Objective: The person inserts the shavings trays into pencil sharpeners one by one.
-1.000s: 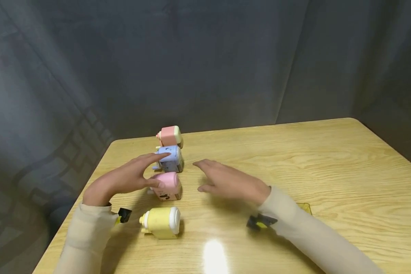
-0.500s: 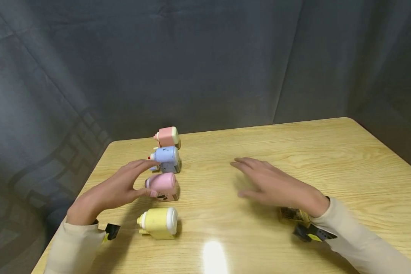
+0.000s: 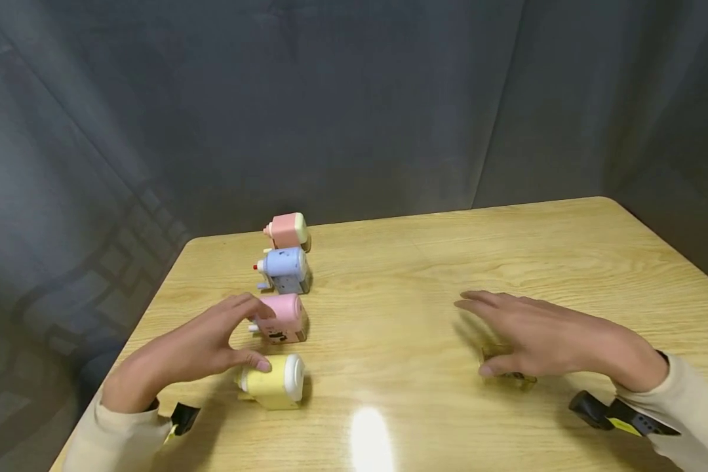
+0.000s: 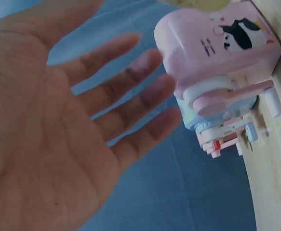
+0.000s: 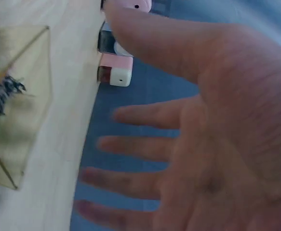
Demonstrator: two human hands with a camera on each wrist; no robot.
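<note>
Two open hands above a row of four sharpeners.
Left hand, fingers relaxed, hovers beside the pink sharpener and yellow sharpener; right hand, fingers extended, hovers over a clear box on the table.

The pink plastic pencil sharpener, third in the row along the left edge of the wooden desk, bears a small cartoon penguin print and two short lines of tiny characters beside it, too small to read. No brand, number or other legible writing shows on any of the other things.
</note>
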